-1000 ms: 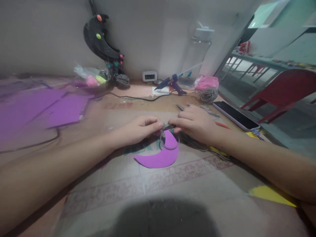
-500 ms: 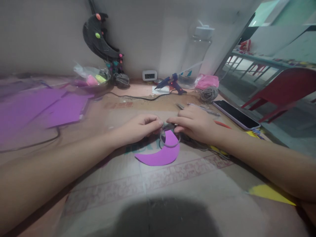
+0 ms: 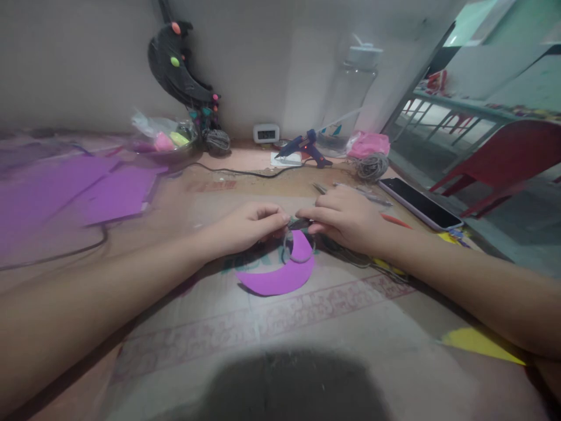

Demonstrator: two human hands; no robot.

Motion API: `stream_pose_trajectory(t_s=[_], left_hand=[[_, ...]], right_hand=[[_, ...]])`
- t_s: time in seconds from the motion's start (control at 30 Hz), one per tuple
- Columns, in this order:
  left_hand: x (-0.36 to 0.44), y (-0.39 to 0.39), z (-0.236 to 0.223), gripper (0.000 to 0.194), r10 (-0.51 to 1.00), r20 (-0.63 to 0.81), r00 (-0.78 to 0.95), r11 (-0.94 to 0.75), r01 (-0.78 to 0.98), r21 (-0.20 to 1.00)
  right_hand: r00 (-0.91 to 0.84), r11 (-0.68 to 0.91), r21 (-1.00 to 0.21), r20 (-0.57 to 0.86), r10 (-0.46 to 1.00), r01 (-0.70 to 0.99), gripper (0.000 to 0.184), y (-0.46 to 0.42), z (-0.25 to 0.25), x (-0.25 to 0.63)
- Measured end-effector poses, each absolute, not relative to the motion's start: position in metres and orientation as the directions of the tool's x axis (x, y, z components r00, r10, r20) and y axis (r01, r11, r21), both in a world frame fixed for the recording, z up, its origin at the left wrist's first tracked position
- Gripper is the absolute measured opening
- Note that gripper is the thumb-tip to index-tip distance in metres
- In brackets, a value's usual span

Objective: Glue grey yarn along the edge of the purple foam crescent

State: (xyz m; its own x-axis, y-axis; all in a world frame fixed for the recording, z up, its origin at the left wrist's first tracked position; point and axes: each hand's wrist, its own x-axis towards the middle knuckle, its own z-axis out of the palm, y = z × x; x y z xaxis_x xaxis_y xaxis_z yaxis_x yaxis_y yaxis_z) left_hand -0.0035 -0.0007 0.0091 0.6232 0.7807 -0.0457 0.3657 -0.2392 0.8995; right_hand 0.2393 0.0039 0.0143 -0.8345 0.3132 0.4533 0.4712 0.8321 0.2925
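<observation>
A flat purple crescent hangs below my fingers, its upper tip wrapped in dark grey yarn. A loop of the grey yarn curves down across the purple face. My left hand is closed in a pinch at the wrapped tip, thumb against the curled fingers. From the other side, my right hand pinches the yarn between thumb and index finger. The exact contact points are partly hidden by the fingers.
A blue glue gun stands near the wall beside a small clock. Purple sheets lie left. At right are a phone, a ball of grey yarn and yellow pieces. A dark crescent ornament hangs behind.
The purple crescent has shifted slightly left, and the yarn loop has become a little narrower. Both hands stay in nearly the same place.
</observation>
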Motion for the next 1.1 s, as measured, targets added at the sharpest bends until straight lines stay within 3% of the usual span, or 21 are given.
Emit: stream_pose_trajectory(t_s=[0.3,0.87,1.1], left_hand=[[-0.0024,-0.0014,0.0107,0.034,0.777,-0.054,0.627,-0.212,0.342,0.916],[-0.0027,-0.0014,0.0105,0.035,0.761,-0.071,0.645,-0.209,0.347,0.914],[-0.0038,-0.0005,0.0077,0.036,0.767,-0.050,0.640,-0.228,0.344,0.911]], right_hand=[[-0.837,0.849,0.261,0.449,0.313,0.458,0.043,0.0034,0.0135,0.2388],[-0.844,0.844,0.309,0.465,0.267,0.438,0.042,0.0056,0.0127,0.2384],[-0.790,0.852,0.207,0.524,0.319,0.481,0.051,0.0037,0.0126,0.2392]])
